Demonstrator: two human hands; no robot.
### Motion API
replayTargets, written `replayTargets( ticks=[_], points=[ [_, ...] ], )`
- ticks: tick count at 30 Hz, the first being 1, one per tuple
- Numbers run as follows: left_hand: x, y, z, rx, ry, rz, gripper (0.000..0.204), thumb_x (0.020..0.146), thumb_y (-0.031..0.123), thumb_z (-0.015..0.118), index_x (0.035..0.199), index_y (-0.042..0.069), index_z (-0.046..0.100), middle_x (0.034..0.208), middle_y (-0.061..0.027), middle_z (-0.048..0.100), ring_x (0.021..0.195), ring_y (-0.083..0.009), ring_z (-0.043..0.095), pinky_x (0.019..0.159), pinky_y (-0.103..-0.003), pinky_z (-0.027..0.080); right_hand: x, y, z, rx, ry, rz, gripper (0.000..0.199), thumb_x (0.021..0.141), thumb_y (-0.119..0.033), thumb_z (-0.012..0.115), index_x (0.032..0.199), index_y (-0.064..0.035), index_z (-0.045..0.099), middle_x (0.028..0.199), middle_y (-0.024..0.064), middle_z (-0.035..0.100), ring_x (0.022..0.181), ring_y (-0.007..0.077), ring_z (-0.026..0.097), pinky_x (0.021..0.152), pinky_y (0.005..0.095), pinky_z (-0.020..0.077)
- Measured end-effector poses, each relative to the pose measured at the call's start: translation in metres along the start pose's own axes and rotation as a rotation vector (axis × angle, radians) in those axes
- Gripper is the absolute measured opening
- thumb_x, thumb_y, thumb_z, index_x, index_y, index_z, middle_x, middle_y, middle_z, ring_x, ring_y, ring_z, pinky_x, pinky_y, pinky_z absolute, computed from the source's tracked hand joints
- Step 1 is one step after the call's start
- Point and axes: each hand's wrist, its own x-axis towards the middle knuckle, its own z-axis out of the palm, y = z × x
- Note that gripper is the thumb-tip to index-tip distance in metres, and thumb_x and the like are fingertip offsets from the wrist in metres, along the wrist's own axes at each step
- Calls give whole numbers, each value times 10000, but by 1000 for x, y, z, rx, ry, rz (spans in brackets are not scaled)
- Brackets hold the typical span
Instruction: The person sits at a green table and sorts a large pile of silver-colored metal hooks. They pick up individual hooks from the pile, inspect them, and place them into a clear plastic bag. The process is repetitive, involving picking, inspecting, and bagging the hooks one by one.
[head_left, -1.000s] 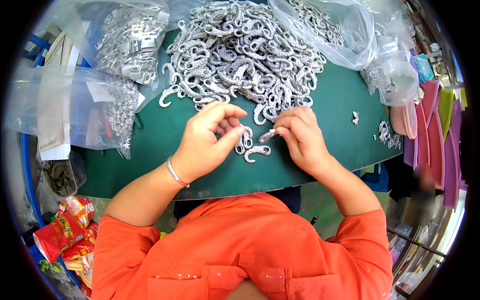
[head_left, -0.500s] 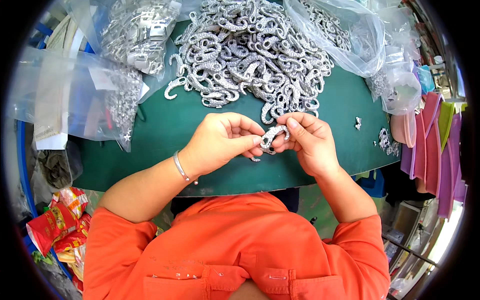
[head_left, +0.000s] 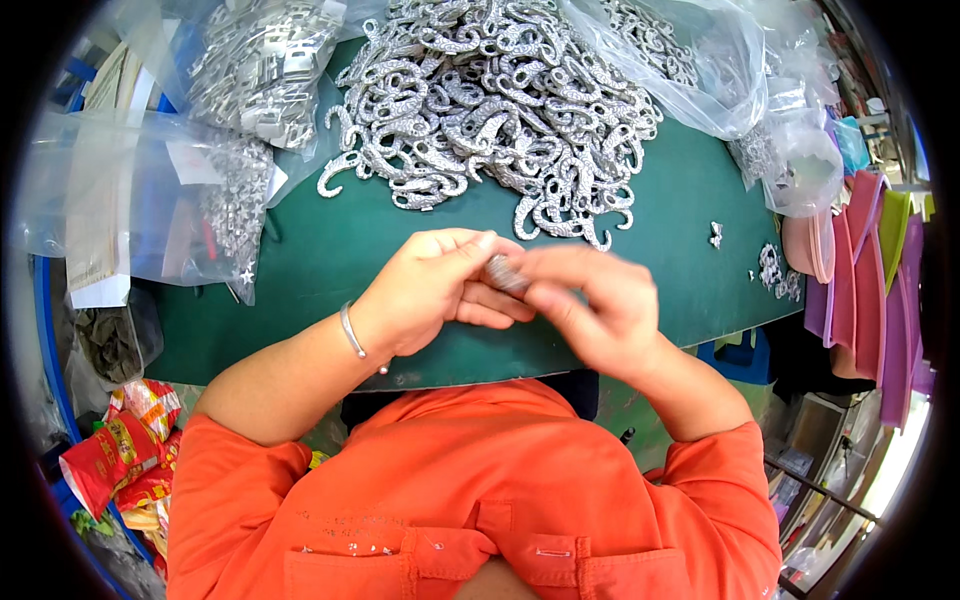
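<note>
Near the table's front edge, my left hand (head_left: 425,290) and my right hand (head_left: 603,305) meet around a silver hook-shaped metal piece (head_left: 506,275). The piece is smeared by motion and partly covered by fingers. My left hand is closed on its left end, the thumb on top and the other fingers curled beneath. On the other end, the thumb and fingers of my right hand close in a blurred pinch. Just beyond my hands lies a large heap of similar textured silver hook-shaped pieces (head_left: 490,110).
Clear bags of small metal parts (head_left: 240,205) and flat metal parts (head_left: 275,75) lie at left on the green table (head_left: 330,265). Another clear bag (head_left: 690,75) is at back right. Small silver pieces (head_left: 770,268) rest near the right edge, beside pink and purple strips (head_left: 865,290).
The hook-shaped piece has turned and moved left between my hands. My right hand has shifted left over it, its fingers now stretched further across. My left thumb has lifted.
</note>
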Motion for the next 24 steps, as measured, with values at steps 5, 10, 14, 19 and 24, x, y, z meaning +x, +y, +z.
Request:
replayTargets(
  ticks=[5,10,14,19,24],
  points=[
    [-2,9,-5,-196,-62,-110,354,968,321,422,1046,4,560,671,-8,469,492,-80,415,374,-183,292,13,9,-26,-362,118,-20,134,761,12,647,893,-4,630,818,120,635,703,273,619,637,327,502],
    [-5,7,-10,-194,-78,-11,139,920,202,520,827,99,525,599,55,334,451,-39,276,373,-175,206,3,34,-26,-544,-52,105,221,705,-44,712,904,-25,618,866,111,556,804,276,563,692,345,472],
    [-4,5,-9,-159,-45,35,93,900,154,549,846,81,529,609,44,369,467,-42,311,383,-178,232,-2,44,-24,-553,11,32,195,722,-35,694,901,-25,619,824,102,552,769,273,557,657,331,461],
    [0,0,-7,-67,-1,105,133,868,114,614,918,8,552,672,9,501,514,-49,447,404,-181,334,0,28,-28,108,62,576,109,867,-101,601,885,3,625,725,48,594,604,128,540,561,245,437],
    [-2,2,0,59,15,118,182,870,112,614,976,-30,571,751,-56,572,562,-66,485,430,-187,364,5,12,-25,462,48,765,200,926,-174,548,946,3,637,674,17,599,518,50,502,475,185,395]
  ],
)
